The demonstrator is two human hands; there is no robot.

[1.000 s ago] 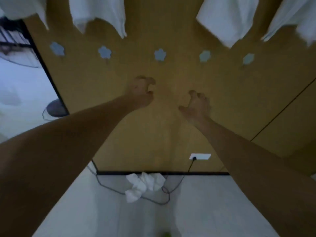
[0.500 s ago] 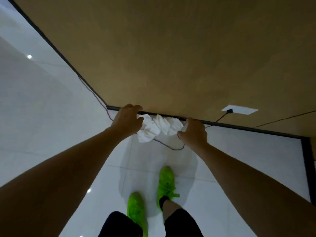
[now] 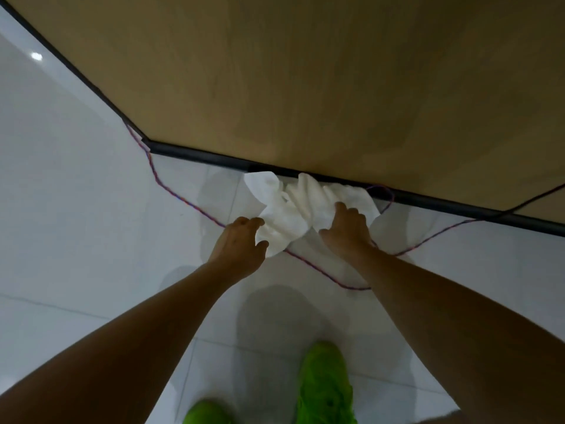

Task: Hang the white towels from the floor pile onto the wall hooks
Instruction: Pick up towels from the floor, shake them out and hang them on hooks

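Fingers (image 3: 255,223) of the left hand (image 3: 237,250) curl round the near left edge of the crumpled pile of white cloth towels (image 3: 293,209), thumb under a fold. Right hand (image 3: 347,231) lies on the pile's right side, its fingers bent into the cloth and gripping it. That pile sits on the pale glossy tiled floor (image 3: 76,224), against the black skirting strip (image 3: 201,156) of the tan wooden wall (image 3: 305,71). A thin purple-red cord (image 3: 183,200) loops past the pile. Two bright green shoes (image 3: 325,387) stand below.
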